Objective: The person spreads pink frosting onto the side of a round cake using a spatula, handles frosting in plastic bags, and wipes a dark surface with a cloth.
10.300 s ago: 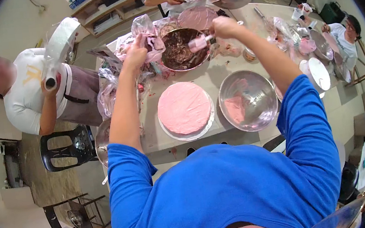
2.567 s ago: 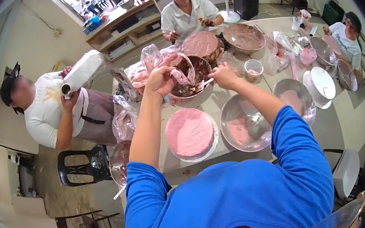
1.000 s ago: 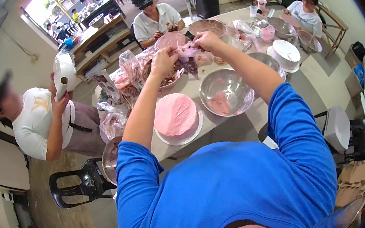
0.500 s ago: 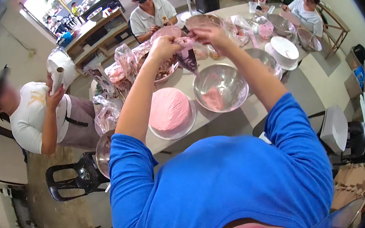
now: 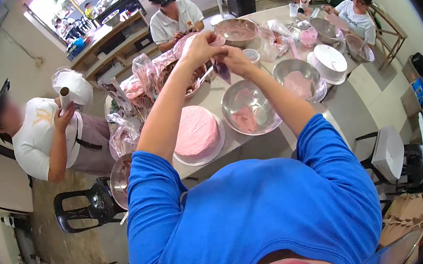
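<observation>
A clear piping bag (image 5: pixel 222 73) with pink in its upper part and a darker lower part hangs tip down between my hands. My left hand (image 5: pixel 202 48) is closed on its gathered top. Just below and to the right, my right hand (image 5: pixel 235 59) closes round the bag's side, its fingers partly hidden. Under the bag's tip stands a steel mixing bowl (image 5: pixel 270 107) with a smear of pink frosting (image 5: pixel 245 120) inside. A round cake (image 5: pixel 197 133) coated in pink frosting sits on a white board (image 5: pixel 199 160), left of the bowl.
Another steel bowl (image 5: pixel 314 74) with pink frosting and a white cake stand (image 5: pixel 329 61) are on the right. Plastic bags (image 5: pixel 144 69) crowd the table's left. Co-workers sit across (image 5: pixel 177 18) and far right (image 5: pixel 356 16); one at left (image 5: pixel 47 130) holds a roll (image 5: pixel 64 96).
My right hand has moved left and slightly down, in against my left hand. My left hand has shifted a little right, and the bag is now more covered by my fingers.
</observation>
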Demonstrator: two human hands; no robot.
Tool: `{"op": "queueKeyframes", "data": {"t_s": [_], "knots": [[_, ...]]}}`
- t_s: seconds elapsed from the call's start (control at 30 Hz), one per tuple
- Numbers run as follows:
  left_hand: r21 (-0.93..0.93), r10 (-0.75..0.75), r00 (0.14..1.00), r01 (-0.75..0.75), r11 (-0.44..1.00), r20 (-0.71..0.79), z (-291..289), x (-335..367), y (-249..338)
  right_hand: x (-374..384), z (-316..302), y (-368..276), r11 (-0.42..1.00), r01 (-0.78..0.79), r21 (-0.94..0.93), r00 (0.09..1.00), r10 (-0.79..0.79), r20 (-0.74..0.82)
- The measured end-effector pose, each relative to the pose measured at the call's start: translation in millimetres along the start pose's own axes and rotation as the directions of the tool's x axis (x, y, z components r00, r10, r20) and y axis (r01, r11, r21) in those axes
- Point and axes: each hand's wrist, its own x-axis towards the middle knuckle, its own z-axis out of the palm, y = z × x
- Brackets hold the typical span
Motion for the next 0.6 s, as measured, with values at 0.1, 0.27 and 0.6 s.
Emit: {"op": "queueKeyframes", "data": {"t_s": [0.1, 0.27, 0.6], "knots": [[0.095, 0.079, 0.996, -0.074, 0.993, -0.051, 0.7, -2.8, -5.4, 1.8, -4.0, 1.9, 1.000, -0.023, 0.003, 1.000, 0.023, 0.019], [0.080, 0.014, 0.991, -0.025, 0.996, 0.131, 4.8, 6.5, -11.0, 8.6, -5.6, 6.9, 0.997, -0.006, -0.072, 0.997, 0.012, 0.082], [0.047, 0.051, 0.972, -0.063, 0.997, 0.229, 17.9, 2.5, -25.2, 4.5, -7.9, 23.7, 0.994, -0.050, -0.096, 0.972, 0.070, 0.225]]}}
